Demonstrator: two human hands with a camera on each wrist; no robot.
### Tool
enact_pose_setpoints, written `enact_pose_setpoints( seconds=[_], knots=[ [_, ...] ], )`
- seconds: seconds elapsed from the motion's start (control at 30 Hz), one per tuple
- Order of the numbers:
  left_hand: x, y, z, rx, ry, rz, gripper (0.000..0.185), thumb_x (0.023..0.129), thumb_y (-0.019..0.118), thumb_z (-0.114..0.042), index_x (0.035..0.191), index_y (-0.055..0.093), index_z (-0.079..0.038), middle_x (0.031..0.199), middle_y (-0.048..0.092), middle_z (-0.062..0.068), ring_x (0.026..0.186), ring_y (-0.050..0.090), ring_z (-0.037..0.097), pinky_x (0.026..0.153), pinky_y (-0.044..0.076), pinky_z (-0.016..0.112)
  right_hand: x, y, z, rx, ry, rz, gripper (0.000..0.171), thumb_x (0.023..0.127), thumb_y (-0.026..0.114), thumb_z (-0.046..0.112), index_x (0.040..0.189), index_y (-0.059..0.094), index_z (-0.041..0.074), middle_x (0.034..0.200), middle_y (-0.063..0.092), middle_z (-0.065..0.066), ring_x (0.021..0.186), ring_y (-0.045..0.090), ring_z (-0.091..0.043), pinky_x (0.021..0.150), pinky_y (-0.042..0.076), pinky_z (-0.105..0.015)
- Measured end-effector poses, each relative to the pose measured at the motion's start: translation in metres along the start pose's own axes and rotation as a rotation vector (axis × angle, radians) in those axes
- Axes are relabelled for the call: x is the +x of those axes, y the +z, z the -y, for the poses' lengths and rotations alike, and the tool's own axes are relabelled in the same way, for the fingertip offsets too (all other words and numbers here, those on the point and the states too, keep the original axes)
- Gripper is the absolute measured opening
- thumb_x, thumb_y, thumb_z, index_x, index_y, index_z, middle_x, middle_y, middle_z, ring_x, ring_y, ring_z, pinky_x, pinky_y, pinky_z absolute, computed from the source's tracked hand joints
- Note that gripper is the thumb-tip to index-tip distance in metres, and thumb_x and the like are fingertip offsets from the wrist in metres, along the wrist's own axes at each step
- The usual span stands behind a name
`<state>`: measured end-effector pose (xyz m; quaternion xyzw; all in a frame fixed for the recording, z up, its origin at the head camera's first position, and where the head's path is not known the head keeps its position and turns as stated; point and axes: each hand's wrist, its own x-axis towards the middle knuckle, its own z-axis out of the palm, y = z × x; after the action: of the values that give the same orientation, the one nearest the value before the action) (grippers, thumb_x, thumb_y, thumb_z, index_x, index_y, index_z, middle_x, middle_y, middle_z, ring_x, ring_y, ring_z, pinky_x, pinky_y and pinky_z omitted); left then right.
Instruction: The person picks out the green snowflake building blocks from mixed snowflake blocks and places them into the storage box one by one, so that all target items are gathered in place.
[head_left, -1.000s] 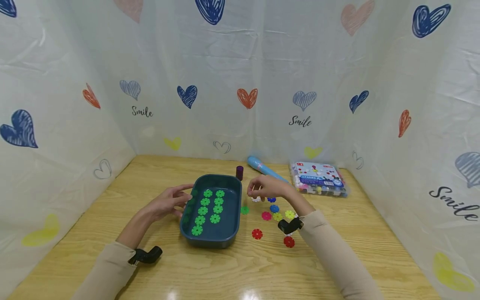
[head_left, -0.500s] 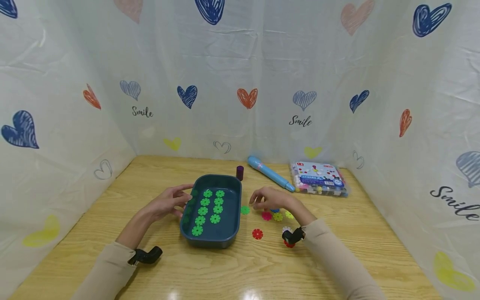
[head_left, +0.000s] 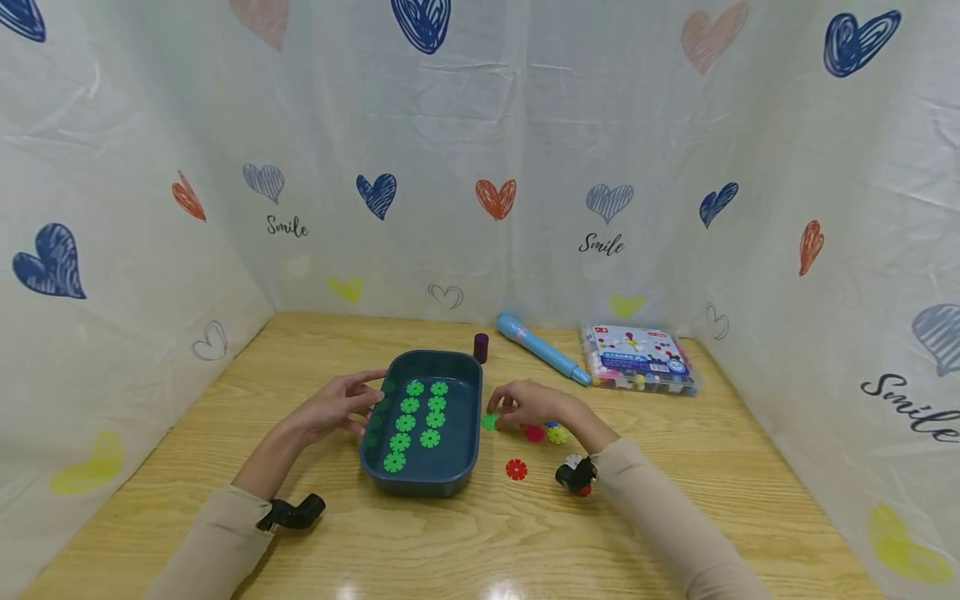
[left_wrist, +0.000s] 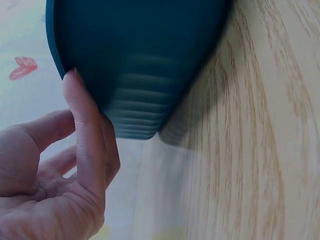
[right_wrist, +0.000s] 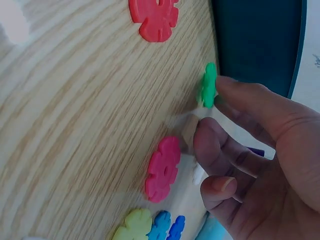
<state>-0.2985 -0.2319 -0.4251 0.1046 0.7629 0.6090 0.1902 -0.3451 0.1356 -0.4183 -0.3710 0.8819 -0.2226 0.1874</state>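
Note:
My left hand point(head_left: 335, 408) rests against the left wall of a dark blue plastic tray point(head_left: 422, 480), fingertips at its rim. In the left wrist view, a finger point(left_wrist: 89, 135) touches the tray's outer side. Two rows of green flower-shaped discs point(head_left: 405, 423) lie inside the tray. Just right of it, my right hand point(head_left: 528, 404) reaches down over a loose green disc point(head_left: 489, 422). In the right wrist view, fingertips are right at the edge of that green disc point(right_wrist: 209, 85); the other fingers bend loosely. A pink disc point(right_wrist: 164, 169) lies beside the hand.
Red point(head_left: 516, 470), yellow point(head_left: 557, 434), blue and white discs lie right of the tray. Behind stand a purple cylinder point(head_left: 481, 348), a light blue microphone-shaped toy point(head_left: 543, 350) and a clear box point(head_left: 639, 358) of small parts. A heart-printed curtain point(head_left: 450, 125) surrounds the table.
My right hand has moved left and toward me, from near a white disc to the loose green disc. My left hand has stayed at the tray.

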Motion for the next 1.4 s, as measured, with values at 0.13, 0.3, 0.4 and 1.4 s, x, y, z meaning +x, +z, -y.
enact_pose_setpoints(
  seconds=[0.13, 0.3, 0.4, 1.4],
  knots=[
    [-0.001, 0.0, 0.002, -0.007, -0.001, -0.001, 0.064, 0.101, 0.057, -0.025, 0.155, 0.026, -0.01, 0.114, 0.06, 0.018, 0.082, 0.062, 0.016, 0.06, 0.058, 0.027, 0.004, 0.003, 0.004, 0.016, 0.021, 0.008, 0.027, 0.091, 0.069, 0.018, 0.115, 0.066, 0.005, 0.085, 0.071, -0.007, 0.062, 0.065, -0.022, 0.063, 0.051, -0.024],
    [-0.002, 0.001, 0.003, -0.005, 0.002, -0.004, 0.065, 0.101, 0.057, -0.026, 0.155, 0.026, -0.01, 0.113, 0.06, 0.017, 0.081, 0.061, 0.016, 0.059, 0.058, 0.027, 0.009, 0.006, 0.007, 0.02, 0.069, 0.017, 0.027, 0.089, 0.072, 0.017, 0.114, 0.065, 0.006, 0.085, 0.069, -0.006, 0.064, 0.066, -0.024, 0.062, 0.052, -0.026],
    [-0.003, 0.001, 0.002, -0.008, 0.005, -0.001, 0.065, 0.101, 0.057, -0.026, 0.155, 0.025, -0.01, 0.112, 0.059, 0.016, 0.081, 0.061, 0.016, 0.059, 0.058, 0.027, 0.01, 0.006, 0.008, 0.022, 0.097, 0.02, 0.026, 0.089, 0.073, 0.016, 0.113, 0.066, 0.009, 0.086, 0.068, -0.004, 0.065, 0.066, -0.023, 0.062, 0.052, -0.027],
    [0.0, 0.001, 0.003, -0.017, 0.002, 0.002, 0.066, 0.101, 0.056, -0.026, 0.156, 0.024, -0.01, 0.11, 0.06, 0.013, 0.08, 0.062, 0.014, 0.059, 0.058, 0.026, -0.003, -0.011, 0.002, 0.108, 0.039, 0.066, 0.013, 0.09, 0.07, 0.009, 0.102, 0.068, 0.004, 0.088, 0.069, -0.005, 0.07, 0.061, -0.01, 0.063, 0.054, -0.023]
  ],
)
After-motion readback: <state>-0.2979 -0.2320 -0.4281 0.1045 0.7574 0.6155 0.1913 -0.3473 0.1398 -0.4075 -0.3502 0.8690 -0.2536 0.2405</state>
